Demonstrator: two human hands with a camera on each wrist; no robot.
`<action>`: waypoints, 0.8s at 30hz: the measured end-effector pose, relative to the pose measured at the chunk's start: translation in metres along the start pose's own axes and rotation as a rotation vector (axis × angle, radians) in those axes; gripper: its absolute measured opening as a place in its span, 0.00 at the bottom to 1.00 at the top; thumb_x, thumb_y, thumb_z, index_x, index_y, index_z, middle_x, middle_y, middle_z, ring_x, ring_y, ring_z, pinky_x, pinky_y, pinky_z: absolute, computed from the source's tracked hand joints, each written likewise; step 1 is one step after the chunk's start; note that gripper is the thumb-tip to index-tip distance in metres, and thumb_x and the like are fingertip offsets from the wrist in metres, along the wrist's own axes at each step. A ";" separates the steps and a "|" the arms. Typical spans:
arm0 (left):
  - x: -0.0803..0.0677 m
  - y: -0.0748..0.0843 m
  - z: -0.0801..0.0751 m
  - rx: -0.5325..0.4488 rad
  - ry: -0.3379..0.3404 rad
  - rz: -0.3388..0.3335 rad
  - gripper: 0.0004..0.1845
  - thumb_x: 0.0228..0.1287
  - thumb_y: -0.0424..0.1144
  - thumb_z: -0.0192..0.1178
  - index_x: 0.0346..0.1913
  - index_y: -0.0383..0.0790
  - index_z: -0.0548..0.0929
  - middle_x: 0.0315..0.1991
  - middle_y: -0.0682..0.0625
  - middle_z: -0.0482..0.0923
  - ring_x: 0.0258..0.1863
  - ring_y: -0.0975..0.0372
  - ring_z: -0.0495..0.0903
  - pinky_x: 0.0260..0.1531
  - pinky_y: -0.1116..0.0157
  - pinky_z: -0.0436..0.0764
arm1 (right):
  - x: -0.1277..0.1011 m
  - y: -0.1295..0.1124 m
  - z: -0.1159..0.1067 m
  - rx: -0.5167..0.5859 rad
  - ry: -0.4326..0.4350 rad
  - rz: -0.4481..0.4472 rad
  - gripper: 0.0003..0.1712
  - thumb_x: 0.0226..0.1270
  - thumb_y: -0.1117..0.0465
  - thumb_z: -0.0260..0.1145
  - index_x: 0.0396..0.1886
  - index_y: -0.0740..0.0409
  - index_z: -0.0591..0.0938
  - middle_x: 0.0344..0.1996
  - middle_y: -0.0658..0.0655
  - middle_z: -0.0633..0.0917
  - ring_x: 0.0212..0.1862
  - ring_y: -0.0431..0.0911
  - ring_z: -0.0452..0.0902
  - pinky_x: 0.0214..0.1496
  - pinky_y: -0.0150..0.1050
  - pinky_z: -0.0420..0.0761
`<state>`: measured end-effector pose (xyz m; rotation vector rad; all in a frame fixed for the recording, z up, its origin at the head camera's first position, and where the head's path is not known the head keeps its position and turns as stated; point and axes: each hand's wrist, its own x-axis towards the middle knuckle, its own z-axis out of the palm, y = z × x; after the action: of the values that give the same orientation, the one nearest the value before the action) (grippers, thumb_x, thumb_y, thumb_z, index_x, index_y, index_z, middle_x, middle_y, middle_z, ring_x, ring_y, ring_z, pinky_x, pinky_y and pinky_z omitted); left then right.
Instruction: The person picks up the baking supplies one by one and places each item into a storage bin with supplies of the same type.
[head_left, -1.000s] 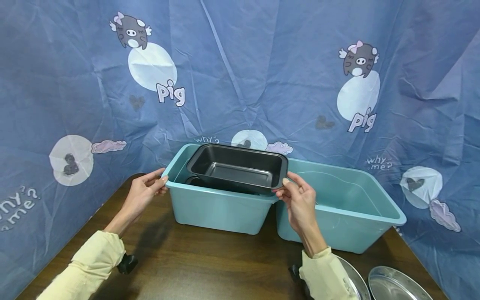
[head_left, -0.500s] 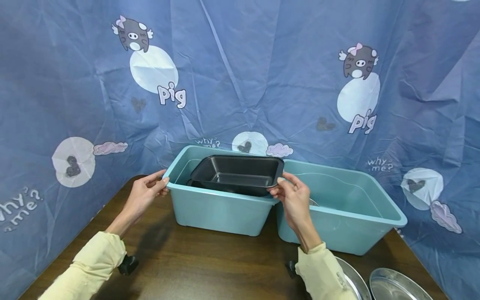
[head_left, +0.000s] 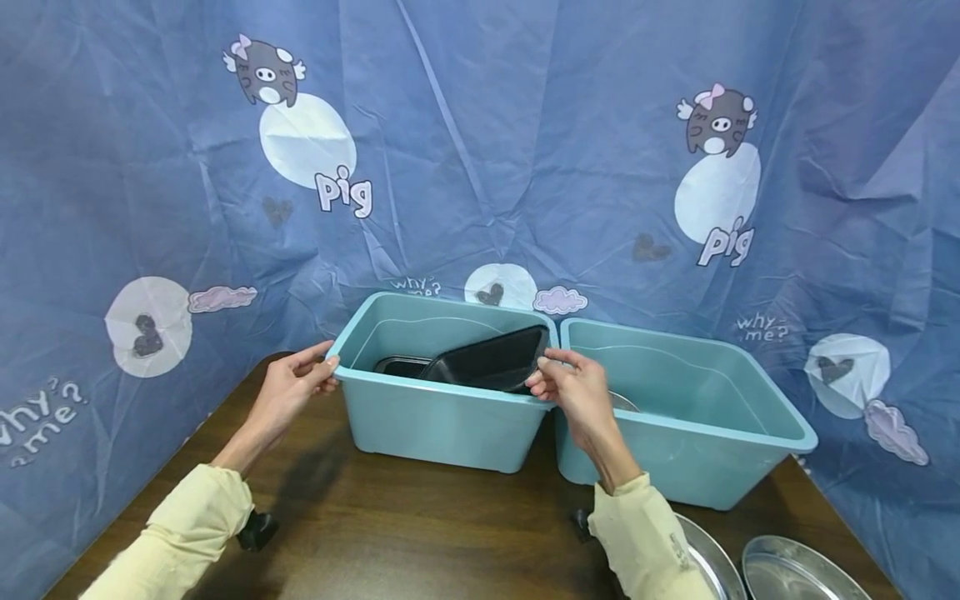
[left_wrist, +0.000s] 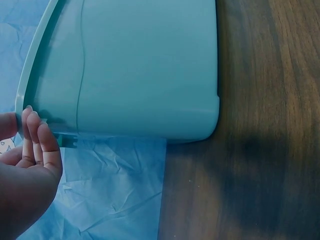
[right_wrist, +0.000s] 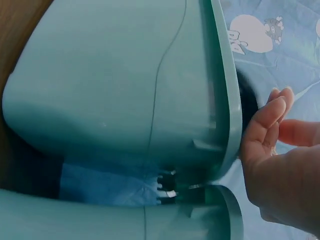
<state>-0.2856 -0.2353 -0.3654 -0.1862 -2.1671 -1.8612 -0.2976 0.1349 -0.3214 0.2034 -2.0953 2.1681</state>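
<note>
My left hand [head_left: 292, 383] pinches the front left corner of a teal plastic bin's rim [head_left: 442, 427]. In the left wrist view, thumb and fingers lie on either side of that rim. My right hand [head_left: 576, 393] holds a black loaf pan [head_left: 491, 358] by its right end. The pan is tilted, right end up, with its left end down inside the bin. Its lower part is hidden behind the bin's front wall. Another dark pan [head_left: 401, 367] lies in the bin at the left. In the right wrist view, the hand [right_wrist: 280, 160] is right at the bin's rim.
A second teal bin [head_left: 675, 458] stands close on the right, with part of a shiny metal piece [head_left: 622, 402] inside. Round metal pans [head_left: 798, 571] lie at the table's front right, partly behind the right sleeve. A blue printed curtain [head_left: 487, 150] hangs behind.
The loaf pan has gone down from above the bin into it, and has tipped so its right end is higher. My right hand has moved slightly left; the left hand stays on the rim.
</note>
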 end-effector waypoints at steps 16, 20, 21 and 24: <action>-0.001 0.001 0.002 0.009 0.008 -0.023 0.27 0.79 0.33 0.56 0.73 0.20 0.65 0.31 0.53 0.82 0.29 0.71 0.79 0.35 0.72 0.82 | -0.017 -0.004 -0.022 0.031 -0.067 -0.066 0.18 0.78 0.68 0.58 0.63 0.71 0.77 0.25 0.55 0.86 0.26 0.42 0.80 0.33 0.33 0.81; -0.001 0.000 0.002 -0.009 0.006 -0.018 0.27 0.79 0.32 0.55 0.73 0.19 0.65 0.32 0.54 0.82 0.29 0.72 0.79 0.35 0.71 0.83 | -0.021 -0.003 -0.025 0.029 -0.073 -0.073 0.19 0.79 0.69 0.57 0.64 0.70 0.77 0.26 0.54 0.87 0.26 0.42 0.80 0.33 0.33 0.81; -0.001 0.000 0.002 -0.012 0.006 -0.017 0.27 0.79 0.32 0.55 0.73 0.19 0.65 0.32 0.54 0.82 0.29 0.72 0.79 0.35 0.71 0.83 | -0.021 -0.003 -0.025 0.028 -0.073 -0.072 0.19 0.79 0.69 0.57 0.64 0.70 0.77 0.26 0.54 0.87 0.26 0.42 0.80 0.33 0.33 0.81; -0.001 0.001 0.003 -0.014 0.008 -0.016 0.27 0.79 0.31 0.55 0.72 0.19 0.65 0.32 0.54 0.82 0.29 0.72 0.80 0.35 0.71 0.83 | -0.022 -0.002 -0.027 0.025 -0.070 -0.063 0.19 0.79 0.68 0.57 0.64 0.69 0.77 0.26 0.54 0.87 0.26 0.43 0.81 0.33 0.33 0.82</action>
<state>-0.2844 -0.2323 -0.3655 -0.1639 -2.1568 -1.8832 -0.2756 0.1622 -0.3241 0.3478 -2.0691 2.1823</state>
